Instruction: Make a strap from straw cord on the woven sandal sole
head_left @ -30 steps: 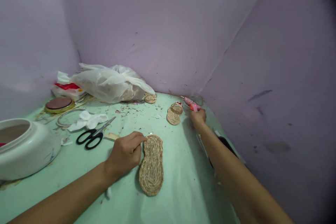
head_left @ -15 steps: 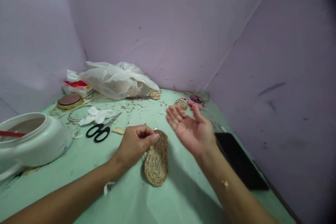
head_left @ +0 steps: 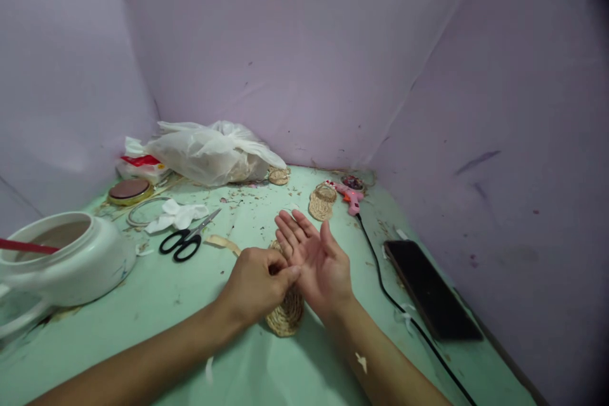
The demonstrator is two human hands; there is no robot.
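Note:
A woven straw sole (head_left: 287, 316) lies on the green table (head_left: 190, 304), mostly covered by both hands. My left hand (head_left: 257, 284) rests over its near left part with the fingers curled and pinched together; what they pinch, if anything, is hidden. My right hand (head_left: 316, 261) is held palm up just above the sole, fingers stretched out and empty, touching the left fingertips.
Black scissors (head_left: 183, 242) and a white cloth (head_left: 177, 214) lie to the left, a white pot (head_left: 66, 260) further left. A plastic bag (head_left: 212, 152) sits at the back. A smaller straw sole (head_left: 321, 203), pink glue gun (head_left: 349, 193) with black cord (head_left: 404, 311), and a dark phone (head_left: 431, 288) are on the right.
My right hand let go of the glue gun at the back, came back open and palm up, and now sits beside my left hand over the sole.

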